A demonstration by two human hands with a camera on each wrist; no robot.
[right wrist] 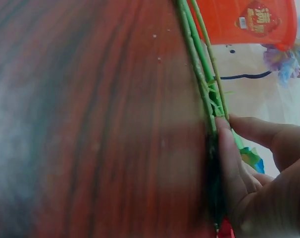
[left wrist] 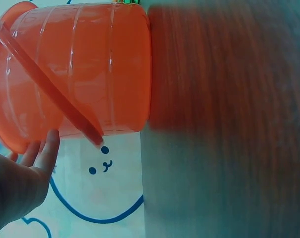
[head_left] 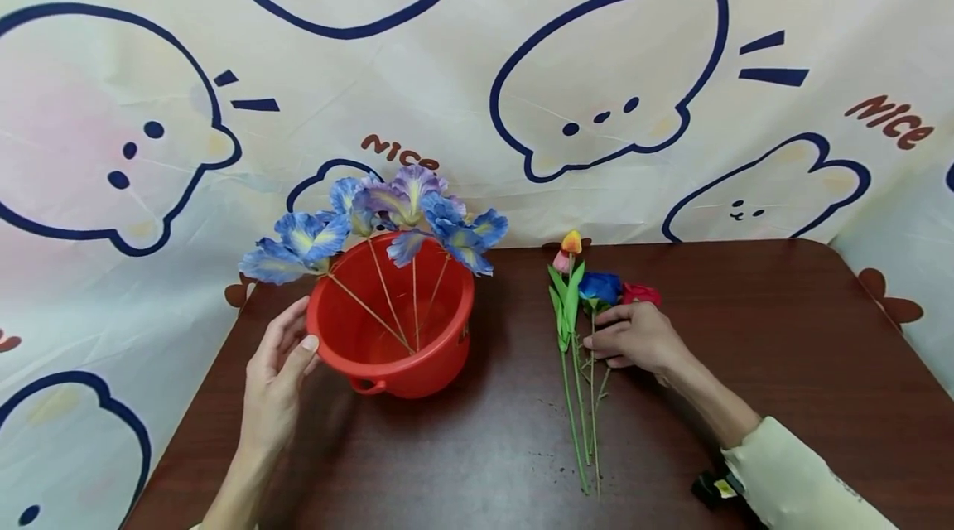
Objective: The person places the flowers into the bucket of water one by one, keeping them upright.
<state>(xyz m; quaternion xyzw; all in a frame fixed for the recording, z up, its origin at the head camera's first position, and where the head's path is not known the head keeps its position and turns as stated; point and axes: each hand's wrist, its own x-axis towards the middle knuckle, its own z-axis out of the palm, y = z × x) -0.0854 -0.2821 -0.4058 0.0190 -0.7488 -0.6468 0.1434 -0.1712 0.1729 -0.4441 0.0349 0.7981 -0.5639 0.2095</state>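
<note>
Blue rose [head_left: 599,288]: bloom far, stem [head_left: 595,422] toward you | your right hand [head_left: 637,337] pinches stem; left hand [head_left: 276,381], straight-fingered, touches bucket [head_left: 440,373] | right wrist view shows label [right wrist: 258,19], left does not

The bucket [head_left: 432,373] stands on the left part of the bench [head_left: 782,348], irises [head_left: 304,242] leaning inside it and the left hand [head_left: 272,389] against its left side. Right of it lie tulips [head_left: 570,243], then roses [head_left: 599,287], with the right hand [head_left: 639,339] at the roses' stems; a cloth [head_left: 417,83] hangs behind.
</note>
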